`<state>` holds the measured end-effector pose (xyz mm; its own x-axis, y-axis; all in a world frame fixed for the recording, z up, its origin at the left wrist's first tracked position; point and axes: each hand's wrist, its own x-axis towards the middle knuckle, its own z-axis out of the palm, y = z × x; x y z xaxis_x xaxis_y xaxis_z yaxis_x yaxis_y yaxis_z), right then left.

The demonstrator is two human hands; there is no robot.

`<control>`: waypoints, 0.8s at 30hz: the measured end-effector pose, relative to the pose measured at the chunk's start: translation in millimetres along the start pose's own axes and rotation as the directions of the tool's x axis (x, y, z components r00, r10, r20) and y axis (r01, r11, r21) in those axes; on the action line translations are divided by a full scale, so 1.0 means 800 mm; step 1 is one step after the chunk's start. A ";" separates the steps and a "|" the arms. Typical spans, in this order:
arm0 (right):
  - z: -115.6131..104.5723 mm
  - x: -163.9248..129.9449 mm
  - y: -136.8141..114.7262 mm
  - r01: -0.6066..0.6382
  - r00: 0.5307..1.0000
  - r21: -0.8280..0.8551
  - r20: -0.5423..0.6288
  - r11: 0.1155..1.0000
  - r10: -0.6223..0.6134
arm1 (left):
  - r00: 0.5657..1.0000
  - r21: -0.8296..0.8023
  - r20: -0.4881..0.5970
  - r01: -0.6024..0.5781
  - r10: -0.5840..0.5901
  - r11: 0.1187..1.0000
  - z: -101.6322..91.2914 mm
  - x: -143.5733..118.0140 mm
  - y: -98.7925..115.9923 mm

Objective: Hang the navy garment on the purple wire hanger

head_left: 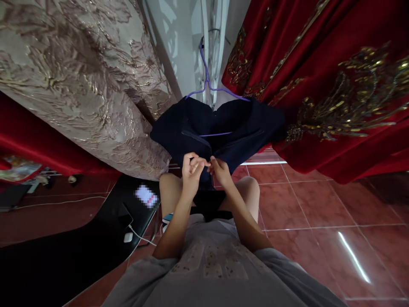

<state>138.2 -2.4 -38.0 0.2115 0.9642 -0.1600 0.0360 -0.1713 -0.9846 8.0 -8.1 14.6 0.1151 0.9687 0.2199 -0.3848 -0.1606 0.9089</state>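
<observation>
Dark garment (217, 128) hangs on a purple hanger (207, 83) at 12 o'clock, dead ahead. Your left hand (191, 168) and right hand (220, 170) meet at its lower front, fingers pinched on the cloth. Keep both edges level and taut; forearms raised, wrists nearly touching.

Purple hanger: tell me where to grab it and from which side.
Grip the purple hanger at its bare neck below the hook, coming from above the dark garment. The shoulders and bar are draped in cloth, and both hands, left hand and right hand, pinch the hem below.
</observation>
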 end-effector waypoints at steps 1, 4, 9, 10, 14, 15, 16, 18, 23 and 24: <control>-0.001 0.008 -0.004 -0.029 1.000 -0.060 -0.005 0.998 0.028 | 1.000 0.011 0.001 0.019 -0.019 1.000 0.001 0.000 0.000; -0.004 0.044 -0.013 -0.155 0.987 -0.273 -0.087 0.949 0.136 | 0.997 0.028 0.000 0.074 -0.074 0.997 0.002 0.001 -0.002; -0.008 0.090 0.000 -0.274 0.961 -0.283 -0.127 0.919 0.247 | 0.990 0.147 0.002 0.136 -0.138 0.980 -0.018 0.002 -0.017; -0.007 0.089 0.007 -0.270 0.963 -0.267 -0.099 0.925 0.252 | 0.990 0.216 0.008 0.139 -0.144 0.966 -0.025 0.002 -0.024; 0.000 0.055 0.034 -0.209 0.976 -0.191 0.019 0.959 0.217 | 0.991 0.484 0.002 0.115 -0.133 0.867 -0.055 0.005 -0.062; 0.002 0.044 0.037 -0.181 0.981 -0.175 0.033 0.968 0.189 | 0.993 0.512 -0.006 0.108 -0.122 0.852 -0.060 0.006 -0.073; 0.003 0.032 0.038 -0.149 0.987 -0.162 0.041 0.975 0.158 | 0.994 0.527 -0.006 0.098 -0.111 0.844 -0.063 0.008 -0.084; 0.005 0.014 0.036 -0.085 0.994 -0.141 0.050 0.986 0.093 | 0.997 0.549 0.020 0.056 -0.081 0.834 -0.065 0.011 -0.100; -0.005 0.000 0.010 0.038 0.996 -0.059 0.087 0.998 -0.033 | 0.994 0.537 0.111 -0.058 -0.003 0.842 -0.051 0.017 -0.114; -0.009 0.001 0.000 0.050 0.993 -0.039 0.106 0.998 -0.046 | 0.993 0.532 0.118 -0.076 0.014 0.844 -0.048 0.018 -0.113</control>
<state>145.2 -2.8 -38.0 0.1051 0.9870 -0.1213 0.0852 -0.1304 -0.9878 9.6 27.5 -78.3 0.2173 0.9371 0.2732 0.1535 -0.3092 0.9385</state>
